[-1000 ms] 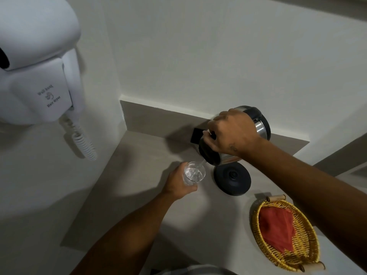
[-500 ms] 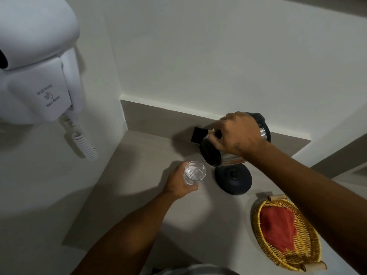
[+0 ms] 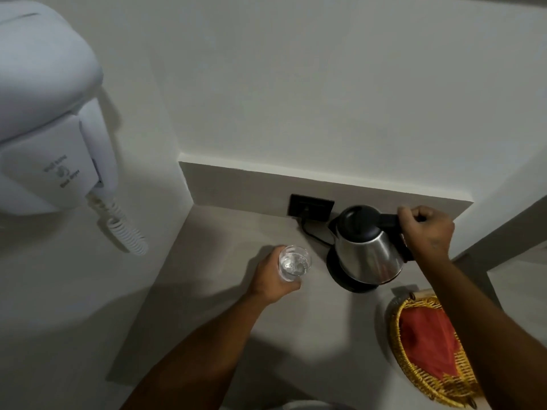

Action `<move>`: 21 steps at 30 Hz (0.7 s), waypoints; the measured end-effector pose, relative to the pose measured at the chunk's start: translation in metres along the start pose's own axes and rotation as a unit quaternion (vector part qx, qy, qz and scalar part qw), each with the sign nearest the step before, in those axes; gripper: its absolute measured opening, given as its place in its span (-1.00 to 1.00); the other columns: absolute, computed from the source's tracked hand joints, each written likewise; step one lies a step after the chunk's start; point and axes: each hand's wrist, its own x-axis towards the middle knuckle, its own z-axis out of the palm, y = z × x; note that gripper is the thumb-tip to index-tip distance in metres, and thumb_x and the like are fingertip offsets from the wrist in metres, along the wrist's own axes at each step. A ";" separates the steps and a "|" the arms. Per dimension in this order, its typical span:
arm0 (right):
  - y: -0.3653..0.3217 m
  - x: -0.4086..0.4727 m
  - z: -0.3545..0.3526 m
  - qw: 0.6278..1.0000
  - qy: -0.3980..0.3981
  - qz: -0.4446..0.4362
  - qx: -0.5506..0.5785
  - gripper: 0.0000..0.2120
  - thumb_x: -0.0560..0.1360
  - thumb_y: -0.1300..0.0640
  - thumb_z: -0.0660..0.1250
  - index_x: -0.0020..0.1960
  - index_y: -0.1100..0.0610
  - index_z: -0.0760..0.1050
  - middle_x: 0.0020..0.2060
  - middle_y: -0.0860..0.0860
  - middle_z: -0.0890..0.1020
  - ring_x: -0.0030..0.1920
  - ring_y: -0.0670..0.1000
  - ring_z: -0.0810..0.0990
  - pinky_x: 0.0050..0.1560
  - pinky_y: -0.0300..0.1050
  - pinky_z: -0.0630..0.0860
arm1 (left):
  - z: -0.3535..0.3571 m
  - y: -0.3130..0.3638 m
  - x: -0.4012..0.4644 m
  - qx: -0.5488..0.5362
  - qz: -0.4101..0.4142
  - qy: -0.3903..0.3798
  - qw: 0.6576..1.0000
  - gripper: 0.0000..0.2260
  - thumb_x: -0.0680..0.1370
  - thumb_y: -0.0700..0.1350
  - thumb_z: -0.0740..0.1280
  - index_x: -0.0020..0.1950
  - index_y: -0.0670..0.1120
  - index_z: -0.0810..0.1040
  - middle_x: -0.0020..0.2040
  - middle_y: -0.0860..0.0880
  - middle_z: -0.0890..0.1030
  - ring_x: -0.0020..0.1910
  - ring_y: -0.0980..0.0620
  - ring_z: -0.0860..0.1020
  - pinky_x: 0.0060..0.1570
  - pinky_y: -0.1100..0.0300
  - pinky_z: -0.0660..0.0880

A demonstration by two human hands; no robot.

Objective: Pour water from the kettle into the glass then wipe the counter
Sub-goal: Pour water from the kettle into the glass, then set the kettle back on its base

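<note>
Kettle (image 3: 367, 250) back upright on base — hair-dryer (image 3: 44, 113) label blurred.

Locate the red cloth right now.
In the head view, the red cloth lies in the wicker basket at the counter's near right, just in front of the kettle and partly hidden under the right forearm.
</note>
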 end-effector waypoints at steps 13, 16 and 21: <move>0.054 0.001 0.010 0.969 0.121 0.160 0.142 -0.72 0.48 0.13 0.39 -0.40 0.07 0.54 -0.49 -0.06 0.49 -0.46 -0.13 0.45 -0.23 -0.18 0.48 | 0.002 0.004 0.000 0.028 -0.002 0.005 1.000 -0.31 0.17 -0.17 0.68 0.26 0.02 0.56 0.10 0.10 0.68 0.08 0.13 0.66 0.04 0.45 0.51; 0.059 0.002 0.010 0.964 0.124 0.176 0.156 -0.71 0.49 0.10 0.39 -0.41 0.06 0.54 -0.51 -0.07 0.49 -0.48 -0.13 0.47 -0.24 -0.13 0.54 | 0.002 0.003 0.002 0.025 -0.006 0.002 1.000 -0.29 0.18 -0.19 0.68 0.29 -0.02 0.55 0.14 0.03 0.68 0.13 0.03 0.66 0.13 0.26 0.58; 0.067 0.002 0.008 0.963 0.126 0.176 0.163 -0.69 0.50 0.10 0.38 -0.42 0.08 0.52 -0.50 -0.04 0.47 -0.41 -0.03 0.47 -0.17 -0.04 0.55 | 0.002 0.003 0.000 0.032 0.005 0.008 0.999 -0.30 0.17 -0.16 0.69 0.25 0.07 0.53 0.13 0.06 0.68 0.11 0.07 0.66 0.15 0.14 0.61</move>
